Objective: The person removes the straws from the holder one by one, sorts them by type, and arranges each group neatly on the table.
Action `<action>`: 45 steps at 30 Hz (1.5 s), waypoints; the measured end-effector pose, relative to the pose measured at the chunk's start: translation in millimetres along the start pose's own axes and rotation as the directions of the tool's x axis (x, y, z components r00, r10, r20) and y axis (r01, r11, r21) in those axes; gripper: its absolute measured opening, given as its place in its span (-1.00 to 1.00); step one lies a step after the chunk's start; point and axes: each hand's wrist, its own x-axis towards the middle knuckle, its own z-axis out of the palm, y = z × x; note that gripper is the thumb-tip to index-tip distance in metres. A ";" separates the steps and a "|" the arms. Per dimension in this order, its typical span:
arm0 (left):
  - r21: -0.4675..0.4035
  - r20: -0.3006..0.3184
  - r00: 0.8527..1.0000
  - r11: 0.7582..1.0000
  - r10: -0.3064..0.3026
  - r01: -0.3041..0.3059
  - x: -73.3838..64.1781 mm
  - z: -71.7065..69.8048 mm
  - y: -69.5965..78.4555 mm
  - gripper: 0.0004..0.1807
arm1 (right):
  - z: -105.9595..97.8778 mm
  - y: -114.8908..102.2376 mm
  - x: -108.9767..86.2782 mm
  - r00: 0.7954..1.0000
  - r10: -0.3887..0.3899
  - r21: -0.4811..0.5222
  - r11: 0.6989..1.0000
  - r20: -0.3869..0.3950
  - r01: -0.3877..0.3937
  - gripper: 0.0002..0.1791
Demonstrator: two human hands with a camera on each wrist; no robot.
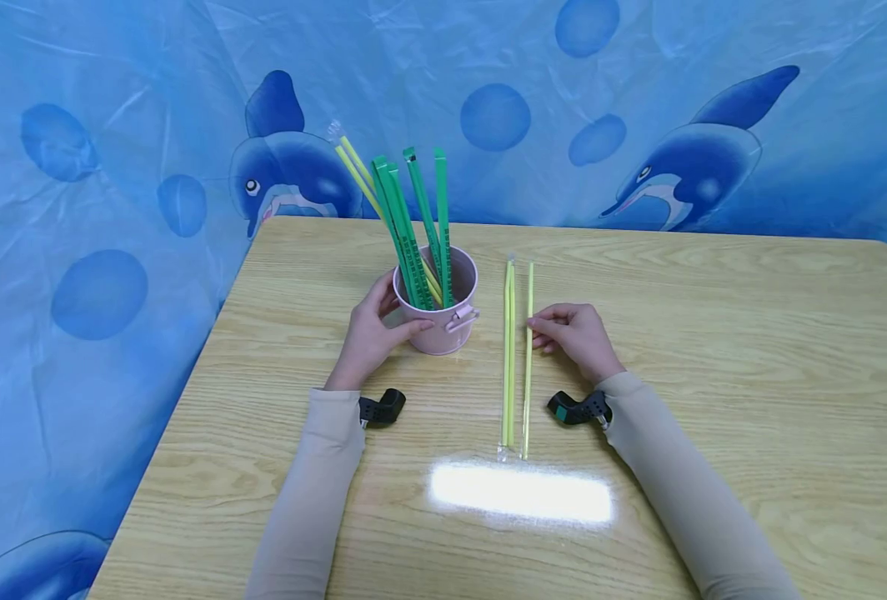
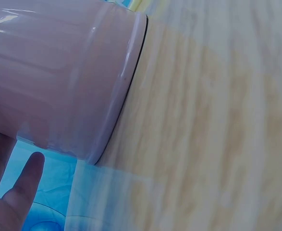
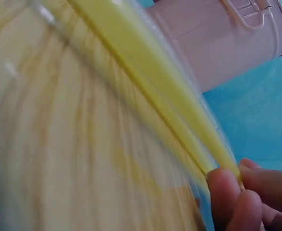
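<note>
Your left hand (image 1: 368, 333) grips the pink bucket (image 1: 438, 340) of green and yellow straws (image 1: 444, 225); your right hand (image 1: 574, 335) pinches a yellow straw pack (image 1: 528, 375) beside another pack (image 1: 512, 367) on the bench (image 1: 729, 358).

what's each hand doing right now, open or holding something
Left hand: holding the pink bucket by its side.
Right hand: closed, pinching the clear-wrapped yellow straw pack between thumb and fingers.

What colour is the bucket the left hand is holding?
Pale pink; the bucket shows best in the head view.
</note>
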 end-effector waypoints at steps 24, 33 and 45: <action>0.040 0.000 1.000 0.999 -0.004 0.004 1.5 -5.3 1.8 -0.14 | 8.7 -5.2 11.1 0.999 0.052 -0.035 0.998 0.009 -0.052 -0.74; 0.039 0.006 1.000 0.999 0.003 -0.003 4.2 -4.5 1.6 -0.13 | 10.7 -8.1 10.7 0.997 0.059 -0.019 0.998 -0.047 -0.060 -0.74; 0.014 0.000 1.000 1.000 -0.003 0.003 4.5 -0.8 -3.2 -0.15 | 10.7 -7.2 8.3 0.995 0.044 -0.065 0.997 -0.084 -0.049 -0.76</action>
